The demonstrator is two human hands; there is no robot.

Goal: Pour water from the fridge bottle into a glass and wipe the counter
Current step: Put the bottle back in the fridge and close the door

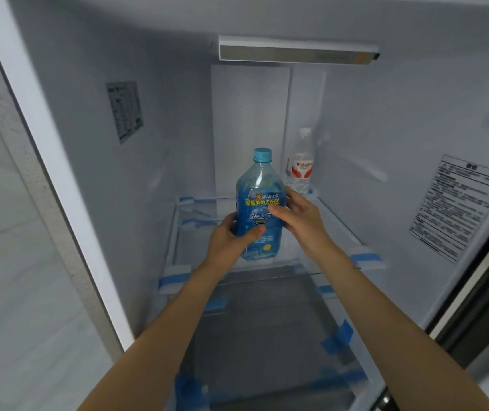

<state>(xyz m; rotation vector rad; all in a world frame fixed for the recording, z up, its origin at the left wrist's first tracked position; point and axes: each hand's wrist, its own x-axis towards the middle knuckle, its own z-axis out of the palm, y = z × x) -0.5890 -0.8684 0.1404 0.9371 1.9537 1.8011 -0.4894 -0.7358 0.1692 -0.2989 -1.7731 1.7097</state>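
A blue plastic bottle [259, 200] with a light-blue cap and a blue label stands upright over the glass shelf [338, 229] inside the open fridge. My left hand [231, 235] grips its lower left side, thumb across the front of the label. My right hand [296, 212] grips its right side at mid height, thumb on the label. Whether the bottle's base touches the shelf I cannot tell. No glass or cloth is in view.
A clear water bottle [301, 164] with a white cap and red label stands behind and to the right, near the back wall. Blue tape strips hold the shelves. The fridge's white frame [38, 137] runs on the left, the door edge on the right.
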